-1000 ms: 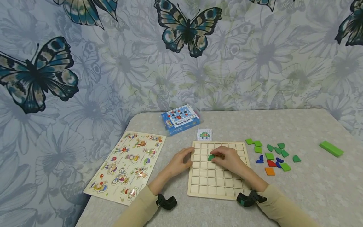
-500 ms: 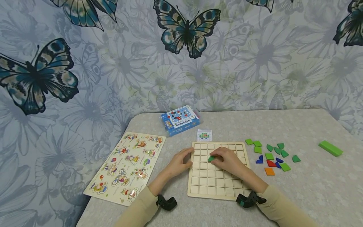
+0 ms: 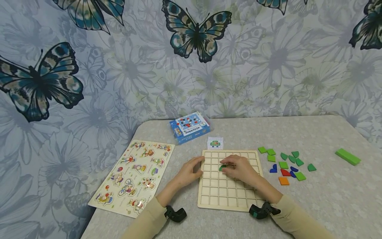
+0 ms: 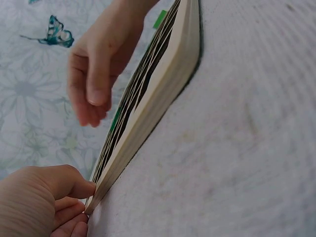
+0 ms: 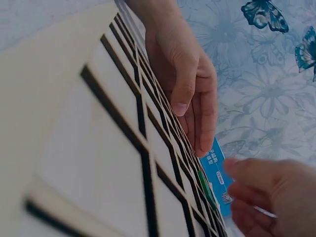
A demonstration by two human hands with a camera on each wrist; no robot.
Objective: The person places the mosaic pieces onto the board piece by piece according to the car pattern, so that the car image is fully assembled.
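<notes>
- One green piece (image 3: 222, 168) lies in a cell of the grid board (image 3: 229, 196), in the third row from the far edge and left of the board's middle, directly under the right hand's fingertips.
- The right hand (image 3: 240, 169) reaches over the board from the near right corner, its forearm running diagonally toward the piece; it is plainly the nearer hand.
- Its fingers are curved down onto the piece, seemingly pressing or nudging it into the cell; whether the thumb also pinches it I cannot tell, since the fingers hide most of the piece.
- In the left wrist view the right hand (image 4: 98, 64) hangs just above the board's face, a sliver of green (image 4: 116, 117) beneath it.
- The left hand (image 3: 188, 172) sits at the board's left edge, level with the piece and just beside it, fingers bent and touching the rim to steady the board.
- The board lies flat on the bench (image 3: 328, 199), its long axis running away from the person; the loose pieces (image 3: 285, 164) lie well to the right of both hands.
</notes>
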